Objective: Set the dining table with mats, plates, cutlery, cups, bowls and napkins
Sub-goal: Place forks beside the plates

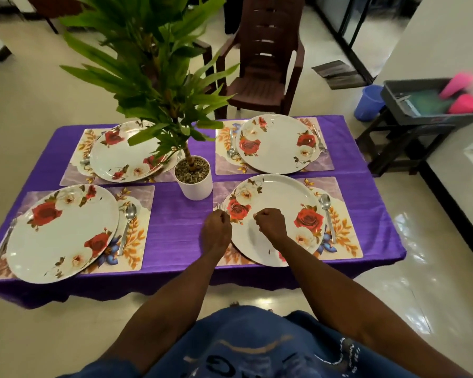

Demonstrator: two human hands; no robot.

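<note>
A purple-clothed table (175, 230) holds several floral mats, each with a white rose-patterned plate. My left hand (216, 230) is curled at the left rim of the near right plate (279, 197) and grips a fork (219, 206) whose tines stick out beyond the knuckles. Over the same plate, my right hand (271, 223) is a closed fist with nothing visible in it. A spoon (327, 214) lies on the mat (347, 241) right of this plate. The near left plate (63, 233) has a spoon (127, 222) on its right and a fork (3, 244) on its left.
A potted plant (193, 181) stands mid-table, its leaves hiding part of the far left plate (126, 156). A brown plastic chair (262, 77) stands behind the far right plate (276, 144). To the right, a grey tub (432, 115) with pink cups (464, 103) sits on a stool beside a blue bucket (369, 102).
</note>
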